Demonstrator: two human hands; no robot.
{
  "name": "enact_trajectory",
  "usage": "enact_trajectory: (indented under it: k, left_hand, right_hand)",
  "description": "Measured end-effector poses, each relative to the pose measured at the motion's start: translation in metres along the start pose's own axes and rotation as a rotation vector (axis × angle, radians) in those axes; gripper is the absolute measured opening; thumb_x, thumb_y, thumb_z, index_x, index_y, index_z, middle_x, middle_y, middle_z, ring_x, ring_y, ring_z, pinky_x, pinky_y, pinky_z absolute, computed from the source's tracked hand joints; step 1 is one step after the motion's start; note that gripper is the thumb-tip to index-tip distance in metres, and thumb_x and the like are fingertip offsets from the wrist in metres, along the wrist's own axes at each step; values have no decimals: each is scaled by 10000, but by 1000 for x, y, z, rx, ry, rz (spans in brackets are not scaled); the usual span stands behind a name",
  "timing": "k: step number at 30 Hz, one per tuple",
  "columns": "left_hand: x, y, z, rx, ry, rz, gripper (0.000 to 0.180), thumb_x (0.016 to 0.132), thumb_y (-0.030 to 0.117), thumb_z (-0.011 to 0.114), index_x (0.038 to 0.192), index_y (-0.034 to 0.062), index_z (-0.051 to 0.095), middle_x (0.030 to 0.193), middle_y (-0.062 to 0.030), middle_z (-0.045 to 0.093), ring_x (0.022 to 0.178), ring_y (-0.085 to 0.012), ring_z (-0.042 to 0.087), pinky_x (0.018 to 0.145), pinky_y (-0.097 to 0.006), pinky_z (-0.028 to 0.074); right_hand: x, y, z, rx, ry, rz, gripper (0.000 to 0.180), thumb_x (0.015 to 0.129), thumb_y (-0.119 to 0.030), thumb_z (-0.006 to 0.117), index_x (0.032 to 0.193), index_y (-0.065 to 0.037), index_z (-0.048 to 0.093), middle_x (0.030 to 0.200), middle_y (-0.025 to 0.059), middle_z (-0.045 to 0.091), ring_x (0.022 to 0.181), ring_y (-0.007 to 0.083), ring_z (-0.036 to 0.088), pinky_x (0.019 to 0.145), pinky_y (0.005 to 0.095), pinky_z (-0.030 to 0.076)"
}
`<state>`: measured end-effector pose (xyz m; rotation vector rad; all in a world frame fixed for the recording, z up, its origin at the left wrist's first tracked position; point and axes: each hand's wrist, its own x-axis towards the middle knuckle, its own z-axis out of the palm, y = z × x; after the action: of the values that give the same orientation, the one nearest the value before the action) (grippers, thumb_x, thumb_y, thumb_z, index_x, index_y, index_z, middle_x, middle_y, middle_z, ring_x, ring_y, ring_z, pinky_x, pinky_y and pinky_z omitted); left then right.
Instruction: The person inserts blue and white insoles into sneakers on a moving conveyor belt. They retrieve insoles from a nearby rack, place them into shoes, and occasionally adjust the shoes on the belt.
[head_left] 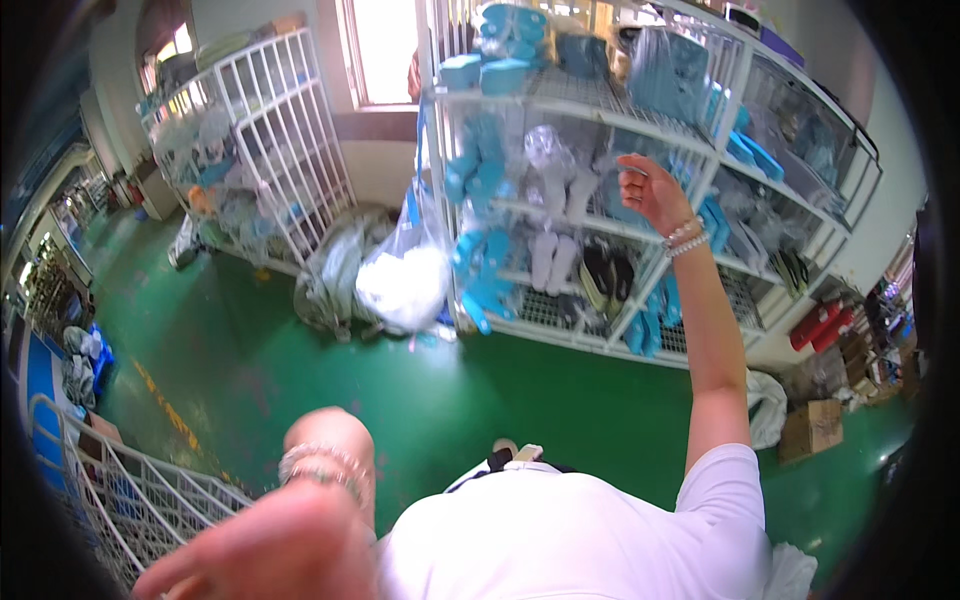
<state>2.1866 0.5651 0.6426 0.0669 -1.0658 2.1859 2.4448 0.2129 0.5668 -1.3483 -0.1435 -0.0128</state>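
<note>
My right hand point(652, 192) is raised at the end of an outstretched arm, in front of the rack's middle shelves. Its fingers are loosely curled and a little apart, and nothing shows in them; a beaded bracelet circles the wrist. Whether it touches the rack point(590, 108) cannot be told. My left hand point(275, 545) is blurred and very close at the lower left, with its fingers partly cut off by the edge. Beaded bracelets ring that wrist too. On the rack stand light-blue foot-shaped forms point(485, 255), white ones point(552, 262) and a dark pair of shoes point(606, 275).
A white barred cage cart point(285, 125) with bagged goods stands at the far left. Full plastic bags point(405, 285) lie beside the rack. Near the lower left is a white wire cart point(130, 490). A cardboard box point(811, 430) sits on the green floor point(300, 375) at right.
</note>
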Motion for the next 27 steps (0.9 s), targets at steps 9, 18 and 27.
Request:
enact_trajectory:
  k: [9,18,27]
  left_hand:
    - [-363,-235,-177,176,-808,-1524,243,883,139,449,1035,-38,514,1036,-152,553,904,-160,512,846,-253,385]
    - [-589,-382,-248,451,-1764,-1601,490,885,368,414,1126,-58,404,871,-194,540,773,-295,506,723,-375,418]
    - [-581,-402,-211,301,-1155,-2551,486,831,429,483,1016,-21,482,924,-150,555,781,-201,572,745,-333,486]
  right_hand:
    - [313,-1,75,-238,198,104,614,783,-429,577,1226,-57,371,1068,210,514,839,319,583,668,444,536]
    - [428,32,80,-516,218,444,857,715,-528,591,1300,0,254,1161,288,434,951,398,549,796,473,484]
    - [432,18,95,-546,212,648,812,770,-507,530,1296,44,247,1191,308,407,1032,385,519,842,477,462]
